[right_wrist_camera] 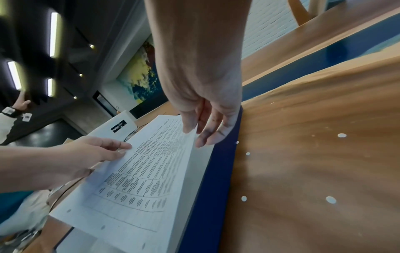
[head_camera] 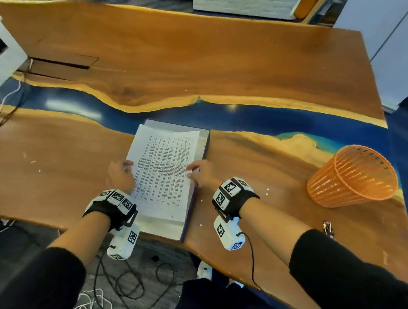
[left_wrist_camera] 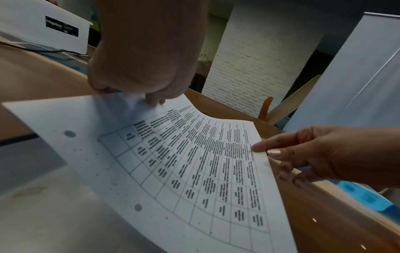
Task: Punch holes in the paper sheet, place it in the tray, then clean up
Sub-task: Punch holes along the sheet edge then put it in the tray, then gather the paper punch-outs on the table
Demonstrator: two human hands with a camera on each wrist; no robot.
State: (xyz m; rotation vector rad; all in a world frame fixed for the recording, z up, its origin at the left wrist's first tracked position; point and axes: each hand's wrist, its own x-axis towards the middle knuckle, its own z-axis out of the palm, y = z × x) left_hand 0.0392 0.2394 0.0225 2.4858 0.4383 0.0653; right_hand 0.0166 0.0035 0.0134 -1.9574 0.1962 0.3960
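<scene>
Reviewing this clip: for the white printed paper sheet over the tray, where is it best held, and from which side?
Probably at its two long side edges, one hand from each side, as now: the left hand pinches the left edge and the right hand the right edge of the white printed paper sheet. The sheet is thin and bows between them above the blue-edged tray, so support on both sides should keep it level.
</scene>
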